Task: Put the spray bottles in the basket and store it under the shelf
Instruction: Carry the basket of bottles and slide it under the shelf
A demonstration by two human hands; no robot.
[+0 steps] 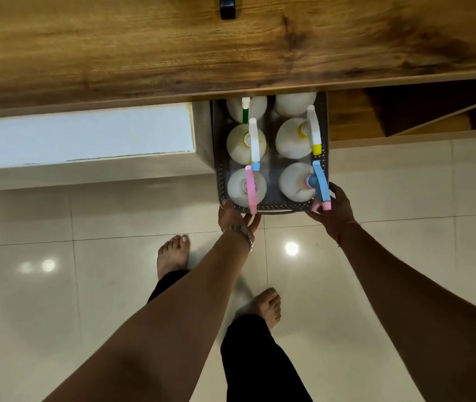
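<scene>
A grey perforated basket (274, 206) sits low over the tiled floor, its far end tucked under the wooden shelf (231, 53). Inside stand several white spray bottles in two rows, among them one with a pink trigger (247, 187) and one with a blue trigger (319, 181). The rear bottles are partly hidden by the shelf edge. My left hand (235, 217) grips the basket's near left corner. My right hand (331, 211) holds its near right corner.
A white box-like unit (80, 134) stands left of the basket under the shelf. Right of it is a dark wooden compartment (419, 111). A black object (227, 7) sits on the shelf top. My bare feet (173, 255) stand on glossy tiles.
</scene>
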